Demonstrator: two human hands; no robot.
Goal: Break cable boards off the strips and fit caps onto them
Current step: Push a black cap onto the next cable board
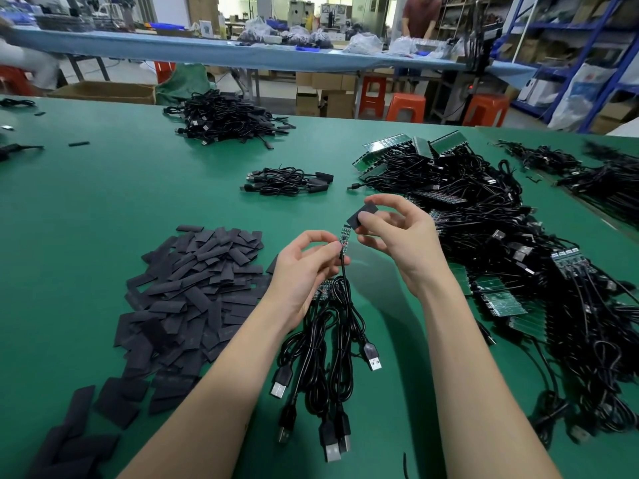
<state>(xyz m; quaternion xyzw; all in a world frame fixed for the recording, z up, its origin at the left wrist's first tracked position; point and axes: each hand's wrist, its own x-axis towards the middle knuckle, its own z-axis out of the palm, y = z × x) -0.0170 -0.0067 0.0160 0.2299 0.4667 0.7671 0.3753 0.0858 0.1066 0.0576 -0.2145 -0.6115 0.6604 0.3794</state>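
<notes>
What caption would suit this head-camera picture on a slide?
Right hand brings a black cap to the small cable board pinched by the left hand above a green table.

- Two bare forearms enter from the near edge, one at the left and one at the right.
- No sleeve shows on either arm; both are uncovered as far as the frame's near edge.
- The left hand (304,267) wears no glove, ring or watch.
- The right hand (397,236) is likewise ungloved, its wrist without a strap or band.
- The fingers (383,202) have short, plain nails.
</notes>
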